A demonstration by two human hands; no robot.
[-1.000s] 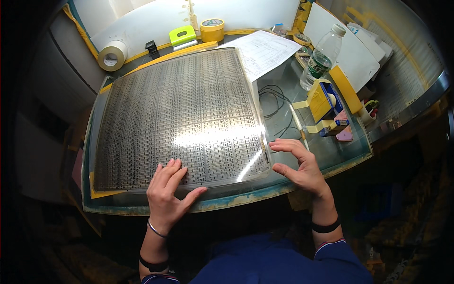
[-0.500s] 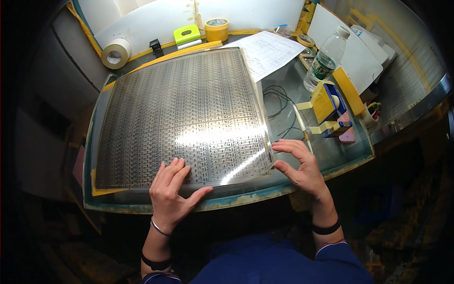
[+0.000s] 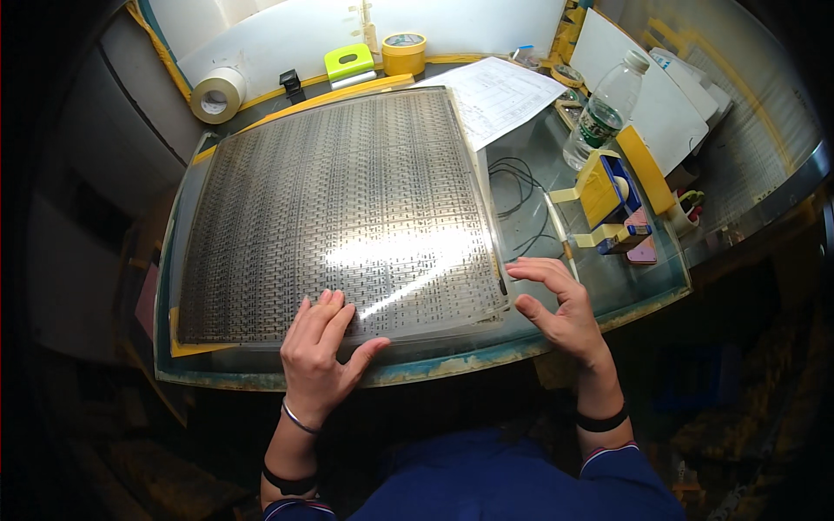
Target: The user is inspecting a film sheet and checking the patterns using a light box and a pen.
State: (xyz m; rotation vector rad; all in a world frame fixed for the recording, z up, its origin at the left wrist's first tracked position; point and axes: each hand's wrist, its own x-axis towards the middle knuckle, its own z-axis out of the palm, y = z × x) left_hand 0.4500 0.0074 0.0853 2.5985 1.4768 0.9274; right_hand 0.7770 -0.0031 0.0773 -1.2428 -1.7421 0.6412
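Note:
A large, glossy, see-through film sheet point(image 3: 287, 208) printed with dense rows of small dark marks lies on the glass-topped table point(image 3: 408, 358). My left hand point(image 3: 317, 347) rests flat on the sheet's near edge, its fingers stretched out and the thumb spread to the right. By the sheet's near right corner is my right hand point(image 3: 560, 304), thumb and fingers apart with nothing visible between them. Its fingertips are close to the right edge; whether they touch it I cannot tell. Bright lamp glare hides part of the printing.
Right of the sheet stand a yellow-and-blue tape dispenser point(image 3: 601, 195) and a clear plastic bottle point(image 3: 604, 113); a thin black cable point(image 3: 521, 187) lies beside them. Behind are a printed paper point(image 3: 504, 95), a yellow tape roll point(image 3: 404, 54), a green hole punch point(image 3: 349, 62) and a white roll point(image 3: 217, 95).
My right thumb has come away from the sheet's near right corner, and the hand sits slightly farther right. The glare streak on the film has shifted left. My left hand stays on the sheet.

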